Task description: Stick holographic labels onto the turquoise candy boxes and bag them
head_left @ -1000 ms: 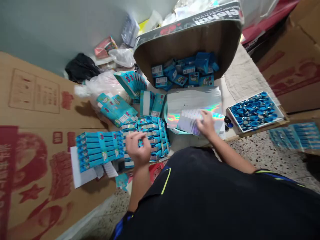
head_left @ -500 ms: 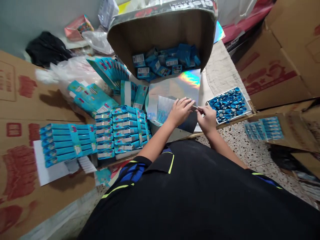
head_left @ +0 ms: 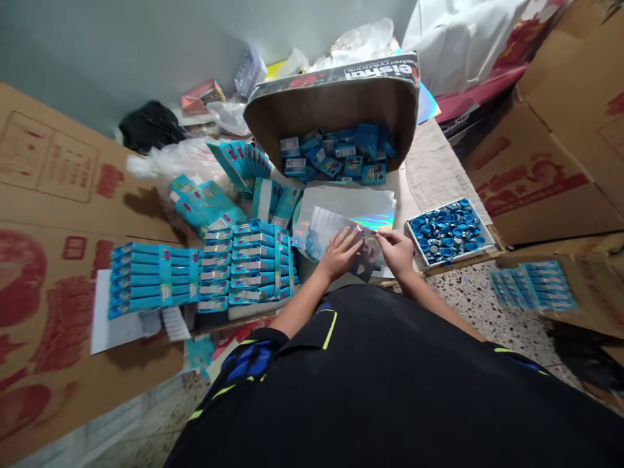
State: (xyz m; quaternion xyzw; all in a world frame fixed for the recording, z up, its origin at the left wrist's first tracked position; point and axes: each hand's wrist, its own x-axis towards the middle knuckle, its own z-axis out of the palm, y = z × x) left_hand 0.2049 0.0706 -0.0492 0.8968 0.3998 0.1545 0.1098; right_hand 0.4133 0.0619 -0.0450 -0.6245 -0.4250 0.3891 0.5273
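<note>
My left hand (head_left: 341, 252) lies with its fingers stretched out flat on a dark, glossy printed sheet (head_left: 369, 266). A small whitish bit (head_left: 359, 228) shows at its fingertips, too small to name. Just to the right, my right hand (head_left: 397, 252) is closed in a pinch at the sheet's upper right edge. Beneath the printed sheet is a shiny silver holographic sheet (head_left: 377, 221). A shallow white tray (head_left: 451, 259) of small blue-and-silver ring-like pieces (head_left: 446, 227) sits right of my right hand.
An open carton (head_left: 331, 97) on its side holds several small blue boxes (head_left: 331, 166). Stacks of banded blue packs (head_left: 258, 260) stand at left, beside flat blue cartons (head_left: 205, 205). Large cardboard boxes (head_left: 43, 195) flank both sides. More blue packs (head_left: 533, 286) lie at lower right.
My left hand has lowered flat onto the sheet, and my hands have moved slightly apart. The dark sheet's print now shows between them. The view has tilted up.
</note>
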